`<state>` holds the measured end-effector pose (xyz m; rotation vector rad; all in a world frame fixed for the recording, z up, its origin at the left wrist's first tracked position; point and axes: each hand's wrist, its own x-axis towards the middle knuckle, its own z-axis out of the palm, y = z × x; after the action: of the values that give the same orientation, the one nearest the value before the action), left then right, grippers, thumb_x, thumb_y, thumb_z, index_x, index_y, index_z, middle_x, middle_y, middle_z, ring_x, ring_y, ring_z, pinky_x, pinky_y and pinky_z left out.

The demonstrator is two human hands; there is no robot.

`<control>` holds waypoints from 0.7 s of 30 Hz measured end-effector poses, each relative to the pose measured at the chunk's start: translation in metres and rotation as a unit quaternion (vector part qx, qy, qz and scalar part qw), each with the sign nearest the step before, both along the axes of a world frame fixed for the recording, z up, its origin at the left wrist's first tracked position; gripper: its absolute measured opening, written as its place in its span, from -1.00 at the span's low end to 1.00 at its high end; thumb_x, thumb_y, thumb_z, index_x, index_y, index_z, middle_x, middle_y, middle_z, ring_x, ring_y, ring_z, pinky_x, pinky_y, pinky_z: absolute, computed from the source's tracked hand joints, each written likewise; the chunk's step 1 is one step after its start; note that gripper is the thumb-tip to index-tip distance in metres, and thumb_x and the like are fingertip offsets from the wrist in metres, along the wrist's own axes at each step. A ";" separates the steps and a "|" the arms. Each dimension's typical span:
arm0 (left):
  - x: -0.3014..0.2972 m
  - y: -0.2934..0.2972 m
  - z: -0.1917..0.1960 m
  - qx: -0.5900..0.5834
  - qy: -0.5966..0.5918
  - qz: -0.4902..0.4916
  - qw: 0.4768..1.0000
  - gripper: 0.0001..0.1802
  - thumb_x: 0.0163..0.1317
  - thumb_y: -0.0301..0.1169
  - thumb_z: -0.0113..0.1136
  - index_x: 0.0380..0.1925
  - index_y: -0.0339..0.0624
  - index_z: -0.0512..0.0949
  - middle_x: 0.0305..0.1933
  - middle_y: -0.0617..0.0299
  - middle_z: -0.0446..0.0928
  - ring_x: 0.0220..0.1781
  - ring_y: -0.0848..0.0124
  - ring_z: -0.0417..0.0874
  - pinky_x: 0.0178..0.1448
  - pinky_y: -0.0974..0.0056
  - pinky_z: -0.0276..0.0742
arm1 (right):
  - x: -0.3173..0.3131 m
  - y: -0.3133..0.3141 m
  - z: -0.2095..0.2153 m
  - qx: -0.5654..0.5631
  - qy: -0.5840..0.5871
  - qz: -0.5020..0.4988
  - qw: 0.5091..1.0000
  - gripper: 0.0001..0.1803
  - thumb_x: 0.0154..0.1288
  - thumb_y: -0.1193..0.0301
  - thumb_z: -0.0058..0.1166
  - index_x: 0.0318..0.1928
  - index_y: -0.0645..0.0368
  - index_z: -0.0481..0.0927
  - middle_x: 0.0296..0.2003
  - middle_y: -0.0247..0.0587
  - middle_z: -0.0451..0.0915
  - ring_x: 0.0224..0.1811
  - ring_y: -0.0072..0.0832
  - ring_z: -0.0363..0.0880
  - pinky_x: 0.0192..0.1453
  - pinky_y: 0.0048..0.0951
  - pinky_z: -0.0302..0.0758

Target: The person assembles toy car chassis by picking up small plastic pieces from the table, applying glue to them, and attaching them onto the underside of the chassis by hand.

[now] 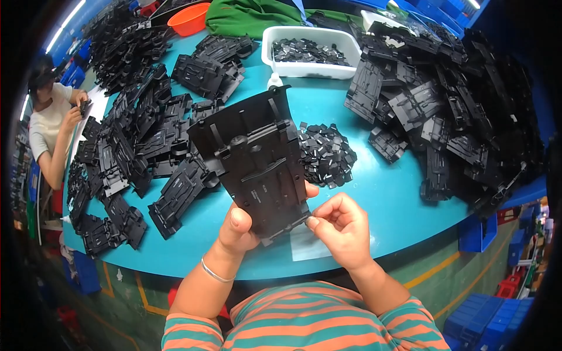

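My left hand [236, 229] is closed round the lower part of a large black molded plastic panel [266, 190], thumb at its left edge and fingertips showing past the right. Tilted, the panel hangs above the table, its ribbed and clipped face turned up. At its lower right corner my right hand [344, 229] pinches thumb and forefinger together. What sits between them is too small to make out. Just beyond that hand lies a heap of small black pieces [329, 155], and below the panel a pale sheet [304, 248] rests on the table.
Piles of similar black panels cover the turquoise table [404, 228] at left [140, 134] and right [445, 105]. A white tub [319, 71] of small black pieces stands at the back, beside a white bottle [274, 81] and an orange basin [187, 19]. Another person [52, 117] works at far left.
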<state>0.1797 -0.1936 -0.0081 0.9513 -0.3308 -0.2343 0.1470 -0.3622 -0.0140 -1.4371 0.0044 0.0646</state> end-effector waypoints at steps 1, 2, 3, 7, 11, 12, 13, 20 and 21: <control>0.000 0.000 0.001 0.001 -0.001 0.002 1.000 0.10 -0.04 0.47 0.05 0.10 -0.45 0.38 0.00 -0.20 0.53 0.11 0.08 0.55 0.18 0.06 0.50 | 0.001 -0.001 0.002 0.027 0.025 0.017 0.999 -0.85 0.14 0.60 0.21 -0.38 0.23 0.46 -0.45 -0.44 0.51 -0.42 -0.75 0.42 -0.34 -0.64 0.40; 0.000 0.000 0.001 0.003 -0.002 0.005 1.000 0.10 -0.04 0.47 0.05 0.09 -0.45 0.39 -0.01 -0.20 0.53 0.11 0.08 0.55 0.18 0.06 0.50 | 0.001 -0.001 0.003 0.030 0.025 0.016 0.999 -0.85 0.14 0.60 0.21 -0.38 0.23 0.46 -0.45 -0.44 0.51 -0.42 -0.75 0.42 -0.34 -0.64 0.40; 0.000 0.000 0.001 0.006 -0.002 0.004 1.000 0.10 -0.04 0.47 0.05 0.09 -0.45 0.39 -0.01 -0.20 0.53 0.11 0.08 0.55 0.18 0.06 0.50 | 0.002 -0.002 0.003 0.032 0.035 0.024 0.999 -0.85 0.14 0.60 0.20 -0.39 0.22 0.45 -0.45 -0.45 0.50 -0.42 -0.76 0.41 -0.34 -0.65 0.39; 0.000 0.000 0.001 0.015 -0.012 -0.003 1.000 0.10 -0.04 0.47 0.04 0.07 -0.47 0.41 -0.02 -0.21 0.54 0.09 0.06 0.55 0.18 0.06 0.48 | 0.003 -0.004 0.003 0.048 0.046 0.041 0.997 -0.84 0.14 0.62 0.19 -0.41 0.20 0.44 -0.45 -0.46 0.50 -0.42 -0.78 0.40 -0.35 -0.66 0.37; 0.001 0.000 0.000 0.020 -0.020 -0.007 1.000 0.10 -0.04 0.47 0.03 0.06 -0.48 0.42 -0.04 -0.21 0.55 0.07 0.06 0.56 0.17 0.06 0.48 | 0.004 -0.005 0.003 0.074 0.062 0.058 0.994 -0.83 0.14 0.62 0.18 -0.42 0.19 0.43 -0.46 -0.46 0.50 -0.41 -0.79 0.42 -0.34 -0.67 0.38; 0.000 0.001 -0.001 0.022 -0.020 -0.008 1.000 0.10 -0.04 0.47 0.03 0.06 -0.48 0.42 -0.04 -0.21 0.55 0.07 0.06 0.56 0.17 0.06 0.48 | 0.004 -0.004 0.003 0.083 0.070 0.060 0.992 -0.83 0.14 0.63 0.19 -0.42 0.19 0.43 -0.46 -0.45 0.51 -0.41 -0.79 0.42 -0.34 -0.66 0.39; 0.000 0.001 0.000 0.025 -0.019 -0.007 0.999 0.10 -0.04 0.47 0.03 0.05 -0.48 0.42 -0.04 -0.20 0.55 0.07 0.06 0.56 0.17 0.05 0.48 | 0.005 -0.004 0.003 0.091 0.077 0.062 0.991 -0.82 0.14 0.63 0.19 -0.42 0.19 0.43 -0.46 -0.45 0.51 -0.41 -0.79 0.43 -0.33 -0.66 0.40; -0.001 -0.004 0.000 0.022 -0.018 0.038 0.999 0.11 0.01 0.50 -0.10 0.01 -0.51 0.45 -0.08 -0.21 0.57 0.03 0.06 0.58 0.14 0.04 0.49 | 0.007 -0.004 -0.001 0.086 0.073 0.051 0.992 -0.83 0.13 0.63 0.18 -0.42 0.19 0.43 -0.45 -0.42 0.53 -0.40 -0.77 0.46 -0.32 -0.66 0.43; 0.000 -0.003 0.000 0.023 -0.018 0.037 0.999 0.11 0.01 0.50 -0.10 0.01 -0.51 0.45 -0.08 -0.21 0.57 0.03 0.06 0.58 0.14 0.04 0.49 | 0.007 -0.004 -0.001 0.091 0.075 0.053 0.992 -0.83 0.13 0.64 0.18 -0.42 0.20 0.43 -0.45 -0.42 0.53 -0.39 -0.76 0.47 -0.31 -0.65 0.44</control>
<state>0.1798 -0.1969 -0.0083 1.0120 -0.3241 -0.1578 0.1545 -0.3661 -0.0151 -1.2458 0.0447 0.2543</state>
